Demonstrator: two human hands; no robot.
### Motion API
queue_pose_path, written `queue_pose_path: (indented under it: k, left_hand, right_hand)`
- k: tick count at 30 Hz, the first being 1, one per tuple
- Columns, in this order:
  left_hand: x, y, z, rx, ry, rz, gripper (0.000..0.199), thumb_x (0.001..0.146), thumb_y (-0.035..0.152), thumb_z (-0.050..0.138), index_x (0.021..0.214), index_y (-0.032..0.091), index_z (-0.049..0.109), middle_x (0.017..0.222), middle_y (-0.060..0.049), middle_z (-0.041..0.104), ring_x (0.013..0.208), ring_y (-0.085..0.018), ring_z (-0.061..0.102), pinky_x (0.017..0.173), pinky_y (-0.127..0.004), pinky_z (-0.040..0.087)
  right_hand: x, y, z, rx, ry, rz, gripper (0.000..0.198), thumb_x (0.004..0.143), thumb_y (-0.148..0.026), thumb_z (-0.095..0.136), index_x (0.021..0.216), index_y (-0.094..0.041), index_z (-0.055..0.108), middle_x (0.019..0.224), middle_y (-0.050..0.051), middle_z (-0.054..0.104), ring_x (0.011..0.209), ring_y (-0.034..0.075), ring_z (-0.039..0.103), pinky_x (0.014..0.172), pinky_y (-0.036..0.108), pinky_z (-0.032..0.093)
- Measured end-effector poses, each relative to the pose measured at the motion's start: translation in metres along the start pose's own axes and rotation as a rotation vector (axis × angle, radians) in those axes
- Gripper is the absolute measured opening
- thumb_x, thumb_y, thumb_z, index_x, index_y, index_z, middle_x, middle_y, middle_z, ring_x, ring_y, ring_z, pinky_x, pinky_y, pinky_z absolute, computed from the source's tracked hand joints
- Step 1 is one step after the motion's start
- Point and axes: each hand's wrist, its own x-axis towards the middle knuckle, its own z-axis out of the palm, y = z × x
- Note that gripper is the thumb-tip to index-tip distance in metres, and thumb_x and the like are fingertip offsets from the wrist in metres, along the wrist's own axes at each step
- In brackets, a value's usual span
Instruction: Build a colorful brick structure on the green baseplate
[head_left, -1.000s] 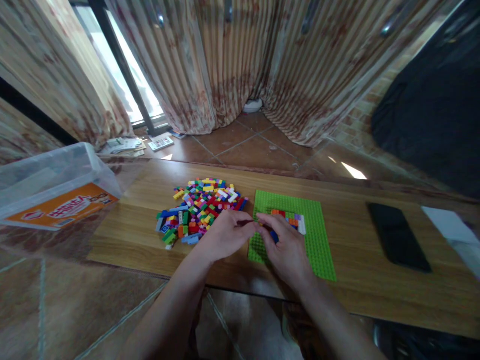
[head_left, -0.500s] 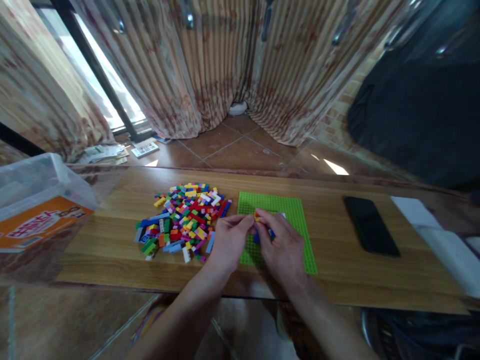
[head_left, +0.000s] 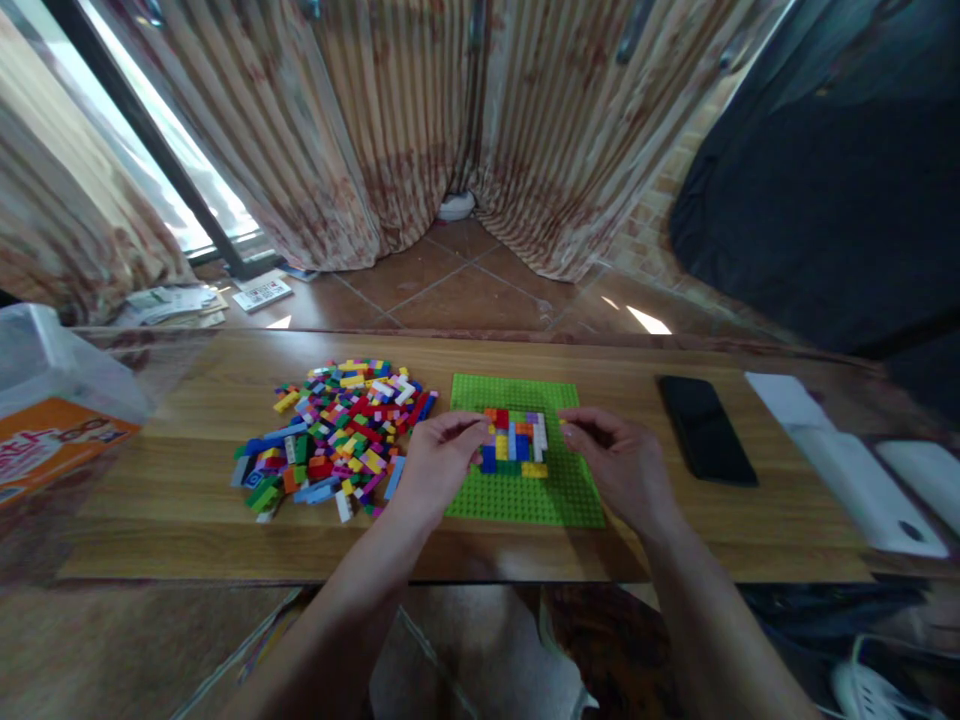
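Bright green across the studded baseplate [head_left: 559, 503], lower centre of the frame. Patched in red, orange, yellow, blue, white, lilac and dark green over the bricks [head_left: 512, 445] upon it. Many-coloured, pink and pale blue included, in the brick pile [head_left: 341, 435], lower left. Grained brown on the table [head_left: 187, 530]. Plain black on the smartphone [head_left: 706, 430], right. Beige striped brown with reddish blotches on the curtains [head_left: 390, 130], top. Orange with white lettering on the box label [head_left: 64, 450], far left.

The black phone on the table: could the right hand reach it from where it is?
Probably yes: the right hand is just left of the black phone, with only wooden tabletop showing between. It seems to pinch a small yellow piece, which might hinder picking up.
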Motion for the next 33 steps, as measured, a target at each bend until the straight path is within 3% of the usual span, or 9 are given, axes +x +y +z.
queue_pose_path:
  k: [5,11,19,33]
  left_hand:
    - [0.004,-0.009,0.005,0.073,-0.028,0.038,0.014,0.070,0.027,0.068,0.076,0.015,0.074,0.060,0.002,0.063,0.049,-0.007,0.047,0.048,-0.020,0.034]
    - [0.006,-0.010,0.007,0.091,-0.042,0.039,0.013,0.072,0.025,0.066,0.076,0.015,0.074,0.059,0.002,0.061,0.050,-0.007,0.047,0.049,-0.020,0.036]
    - [0.006,-0.008,0.005,0.084,-0.030,0.059,0.014,0.072,0.025,0.066,0.079,0.014,0.073,0.063,0.001,0.064,0.050,-0.007,0.048,0.048,-0.019,0.036]
    - [0.007,-0.014,0.002,0.070,-0.076,0.079,0.014,0.073,0.026,0.067,0.078,0.014,0.073,0.059,0.003,0.059,0.050,-0.007,0.045,0.048,-0.020,0.033]
  right_hand:
    - [-0.008,0.011,-0.004,-0.025,-0.119,0.097,0.018,0.078,-0.035,0.067,0.087,-0.021,0.074,0.083,0.003,0.074,0.076,0.019,0.067,0.072,0.032,0.051]
    - [-0.011,0.012,0.000,-0.123,-0.228,0.072,0.014,0.083,-0.031,0.062,0.086,-0.022,0.073,0.085,0.002,0.074,0.080,0.019,0.067,0.076,0.032,0.049]
    - [-0.012,0.012,0.007,-0.059,-0.182,0.075,0.012,0.078,-0.032,0.066,0.079,-0.022,0.072,0.081,0.002,0.073,0.077,0.018,0.065,0.073,0.030,0.049]
    - [-0.004,0.016,0.000,0.012,-0.248,0.176,0.023,0.076,-0.042,0.067,0.079,-0.019,0.070,0.072,0.002,0.069,0.069,0.017,0.062,0.066,0.030,0.047]
